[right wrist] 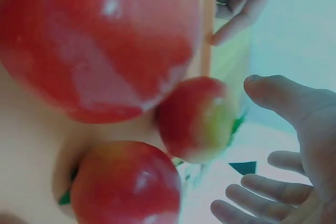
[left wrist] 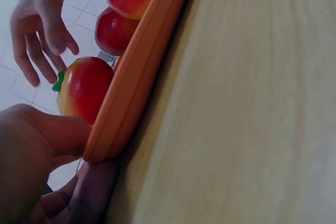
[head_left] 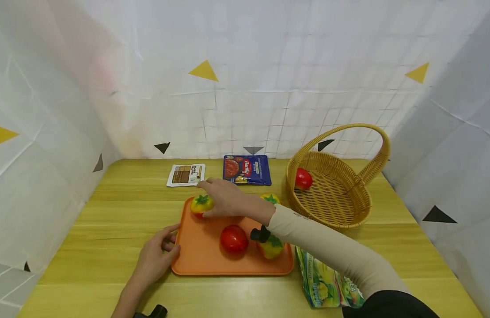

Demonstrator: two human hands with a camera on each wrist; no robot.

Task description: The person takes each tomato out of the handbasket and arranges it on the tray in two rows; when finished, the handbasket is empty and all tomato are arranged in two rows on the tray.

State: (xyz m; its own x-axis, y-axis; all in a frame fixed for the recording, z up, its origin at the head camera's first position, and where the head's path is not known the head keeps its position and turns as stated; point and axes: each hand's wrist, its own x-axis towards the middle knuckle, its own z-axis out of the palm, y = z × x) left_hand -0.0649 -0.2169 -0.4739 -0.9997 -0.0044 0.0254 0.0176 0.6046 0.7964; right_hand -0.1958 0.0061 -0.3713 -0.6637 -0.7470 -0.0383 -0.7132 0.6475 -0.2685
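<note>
An orange tray (head_left: pixel 197 258) lies on the table with several red-and-yellow toy fruits on it. My left hand (head_left: pixel 154 257) pinches the tray's left rim; in the left wrist view the thumb (left wrist: pixel 68 135) lies at the rim and fingers are below it. My right hand (head_left: pixel 226 198) hovers over the far left corner, beside a leafy-topped toy fruit (head_left: pixel 202 205). Its fingers are spread in the right wrist view, apart from that fruit (right wrist: pixel 197 119). Nearer the front are a red toy fruit (head_left: pixel 234 240) and another leafy one (head_left: pixel 271 249). My right forearm partly hides one more (head_left: pixel 271 198).
A wicker basket (head_left: pixel 360 212) with a tall handle stands at the back right, holding a red toy fruit (head_left: pixel 303 179). Behind the tray lie a blue pouch (head_left: pixel 248 170) and a small white packet (head_left: pixel 186 175). A green bag (head_left: pixel 322 282) lies partly under my right sleeve.
</note>
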